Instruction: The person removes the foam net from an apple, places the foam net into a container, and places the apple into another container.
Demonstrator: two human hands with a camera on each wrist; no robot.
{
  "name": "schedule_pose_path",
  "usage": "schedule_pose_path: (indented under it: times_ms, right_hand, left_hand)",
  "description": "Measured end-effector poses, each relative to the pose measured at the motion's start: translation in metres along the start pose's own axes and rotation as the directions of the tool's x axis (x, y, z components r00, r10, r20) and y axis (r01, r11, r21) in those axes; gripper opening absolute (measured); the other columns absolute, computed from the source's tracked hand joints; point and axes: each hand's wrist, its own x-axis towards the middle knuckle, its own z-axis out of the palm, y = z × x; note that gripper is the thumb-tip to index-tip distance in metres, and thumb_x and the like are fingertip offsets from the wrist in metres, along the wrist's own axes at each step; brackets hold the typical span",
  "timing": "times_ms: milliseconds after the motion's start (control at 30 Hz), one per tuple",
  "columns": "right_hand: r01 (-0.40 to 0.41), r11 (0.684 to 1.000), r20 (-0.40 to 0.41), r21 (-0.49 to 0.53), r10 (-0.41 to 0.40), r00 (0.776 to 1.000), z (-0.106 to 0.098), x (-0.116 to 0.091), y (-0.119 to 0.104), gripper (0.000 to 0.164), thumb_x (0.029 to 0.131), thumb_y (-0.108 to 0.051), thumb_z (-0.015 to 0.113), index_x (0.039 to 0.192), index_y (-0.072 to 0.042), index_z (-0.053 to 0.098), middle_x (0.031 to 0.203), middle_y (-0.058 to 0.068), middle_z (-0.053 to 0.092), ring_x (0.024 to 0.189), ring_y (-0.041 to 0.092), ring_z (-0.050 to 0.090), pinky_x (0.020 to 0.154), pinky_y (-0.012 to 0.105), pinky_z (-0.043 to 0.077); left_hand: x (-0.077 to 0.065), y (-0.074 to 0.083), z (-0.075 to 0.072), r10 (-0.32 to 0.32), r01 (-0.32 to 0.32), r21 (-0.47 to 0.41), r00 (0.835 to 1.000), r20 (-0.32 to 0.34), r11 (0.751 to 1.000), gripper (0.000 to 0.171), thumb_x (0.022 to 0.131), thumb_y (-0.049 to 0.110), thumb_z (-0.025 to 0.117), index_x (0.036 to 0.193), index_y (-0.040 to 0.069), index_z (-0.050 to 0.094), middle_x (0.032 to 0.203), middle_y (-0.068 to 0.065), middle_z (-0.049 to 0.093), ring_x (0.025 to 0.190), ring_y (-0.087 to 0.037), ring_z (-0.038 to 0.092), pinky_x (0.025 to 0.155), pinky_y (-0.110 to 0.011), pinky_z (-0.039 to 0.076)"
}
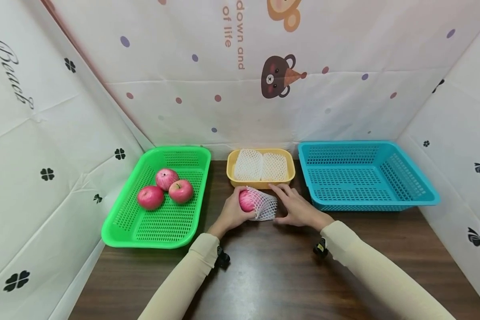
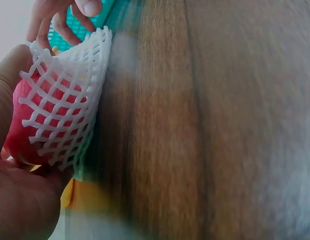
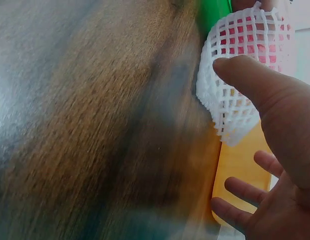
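My left hand grips a red apple whose right side is covered by a white foam net sleeve. In the left wrist view the thumb and fingers curl round the apple, and the net stretches beyond it. Just right of the net is my right hand, its fingers spread and holding nothing. From the right wrist view, the thumb lies in front of the net; whether it touches cannot be told. Behind both hands a yellow basket holds white foam nets.
A green basket on the left holds three apples. On the right stands a blue basket. All rest on a dark wooden table, with printed cloth hanging behind and at the sides.
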Motion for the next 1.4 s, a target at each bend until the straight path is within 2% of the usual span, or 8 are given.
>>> schedule_pose_path:
  times_ms: [267,667,833,933,1167,1400]
  right_hand:
    - [0.040,0.999,0.000,0.036,-0.040,0.999,0.001,0.008,-0.006,0.100,0.080,-0.034,0.089,0.160,-0.011,0.034,0.154,0.011,0.041,0.136,0.035,0.043,0.110,0.055,0.042]
    - [0.104,0.994,-0.009,0.028,-0.104,0.995,0.006,0.019,-0.011,0.086,0.087,-0.029,0.084,0.157,-0.008,0.039,0.154,0.011,0.046,0.139,0.032,0.046,0.111,0.055,0.041]
    - [0.090,0.995,0.020,0.036,-0.091,0.996,0.006,0.022,-0.014,0.081,0.090,-0.030,0.081,0.157,-0.009,0.040,0.154,0.010,0.047,0.141,0.030,0.045,0.113,0.055,0.038]
    - [0.088,0.995,0.023,0.039,-0.089,0.996,0.007,0.024,-0.015,0.076,0.092,-0.030,0.079,0.155,-0.009,0.043,0.152,0.010,0.050,0.139,0.030,0.047,0.113,0.054,0.039]
    - [0.144,0.990,-0.023,0.007,-0.144,0.989,0.010,0.028,-0.015,0.057,0.095,-0.026,0.076,0.146,-0.012,0.055,0.139,0.006,0.061,0.128,0.026,0.057,0.109,0.050,0.045]
    - [0.156,0.987,-0.044,-0.022,-0.157,0.987,0.011,0.033,-0.018,0.043,0.098,-0.026,0.072,0.138,-0.015,0.063,0.131,0.004,0.066,0.122,0.024,0.060,0.105,0.048,0.048]
  left_hand:
    - [-0.003,-0.004,-0.003,-0.016,0.015,-0.042,0.999,-0.035,0.999,0.082,0.069,0.015,0.091,0.132,0.010,0.038,0.126,-0.017,0.061,0.113,-0.027,0.061,0.101,-0.041,0.050]
    - [-0.011,-0.007,-0.010,0.005,-0.005,-0.002,0.999,-0.033,1.000,0.080,0.075,0.018,0.088,0.144,0.010,0.048,0.131,-0.016,0.063,0.113,-0.029,0.063,0.097,-0.044,0.053]
    - [-0.014,-0.009,-0.012,0.012,-0.012,-0.001,0.999,-0.049,1.000,0.080,0.076,0.020,0.087,0.147,0.012,0.051,0.130,-0.014,0.065,0.112,-0.027,0.064,0.095,-0.043,0.054]
    - [-0.016,-0.010,-0.014,0.010,-0.010,0.004,0.998,-0.057,1.000,0.079,0.076,0.022,0.086,0.147,0.013,0.051,0.130,-0.014,0.066,0.112,-0.027,0.065,0.095,-0.043,0.054]
    - [-0.021,-0.013,-0.015,-0.002,0.004,0.025,0.997,-0.082,1.000,0.078,0.078,0.028,0.087,0.145,0.014,0.052,0.129,-0.012,0.066,0.111,-0.025,0.064,0.095,-0.042,0.054]
    - [-0.027,-0.014,-0.019,0.013,-0.009,0.028,0.990,-0.139,1.000,0.074,0.075,0.025,0.087,0.140,0.011,0.055,0.126,-0.013,0.068,0.109,-0.025,0.065,0.094,-0.042,0.055]
